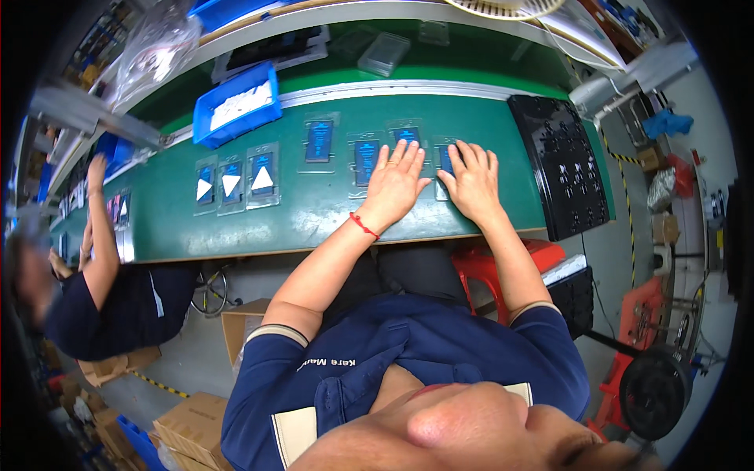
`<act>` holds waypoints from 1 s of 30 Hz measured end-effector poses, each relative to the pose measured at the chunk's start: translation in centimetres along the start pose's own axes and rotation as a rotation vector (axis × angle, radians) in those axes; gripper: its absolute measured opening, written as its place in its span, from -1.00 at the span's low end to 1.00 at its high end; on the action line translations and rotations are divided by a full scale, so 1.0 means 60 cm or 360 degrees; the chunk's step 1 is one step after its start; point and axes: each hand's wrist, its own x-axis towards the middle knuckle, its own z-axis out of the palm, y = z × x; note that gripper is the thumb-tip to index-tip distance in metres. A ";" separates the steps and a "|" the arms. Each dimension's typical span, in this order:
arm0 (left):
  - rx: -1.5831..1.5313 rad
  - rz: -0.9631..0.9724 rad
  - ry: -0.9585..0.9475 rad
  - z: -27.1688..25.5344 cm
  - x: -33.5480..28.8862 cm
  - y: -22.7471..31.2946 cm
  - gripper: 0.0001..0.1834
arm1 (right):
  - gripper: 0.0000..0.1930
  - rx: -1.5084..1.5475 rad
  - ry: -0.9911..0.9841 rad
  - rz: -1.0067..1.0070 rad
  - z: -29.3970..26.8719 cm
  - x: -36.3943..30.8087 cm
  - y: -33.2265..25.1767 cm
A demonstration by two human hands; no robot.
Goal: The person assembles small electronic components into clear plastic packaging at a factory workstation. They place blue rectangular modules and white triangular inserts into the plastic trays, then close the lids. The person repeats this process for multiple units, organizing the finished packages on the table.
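My left hand (394, 182) lies flat, fingers apart, on the green conveyor belt (314, 212), partly over a clear blister pack with a dark blue card (366, 161). My right hand (471, 179) also rests palm down, fingers spread, covering another such pack (444, 157). A further pack (406, 132) lies just beyond my left fingertips. Neither hand grips anything. A red cord is tied round my left wrist.
More clear packs (319, 141) lie to the left, three (231, 185) showing white triangles. A blue bin (236, 106) stands at the belt's far edge and a black tray (561, 165) at the right. Another person's arm (100, 235) reaches the belt at far left. Cardboard boxes (196, 428) sit on the floor.
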 end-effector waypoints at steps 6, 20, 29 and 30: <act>-0.0280 -0.0059 -0.0125 -0.018 0.010 0.000 -0.42 | -0.23 0.0190 -0.0067 0.0044 0.036 0.018 0.016; 0.0126 -0.0579 0.0035 -0.107 -0.111 -0.143 -0.31 | -0.17 0.0268 -0.0528 -0.0497 0.011 0.056 -0.063; 0.0068 -0.0745 -0.0065 -0.153 -0.147 -0.171 -0.46 | -0.19 0.0340 -0.0526 -0.0513 0.011 0.071 -0.132; 0.0030 -0.0763 -0.0098 -0.162 -0.145 -0.174 -0.47 | -0.19 0.0340 -0.0505 -0.0520 0.013 0.070 -0.131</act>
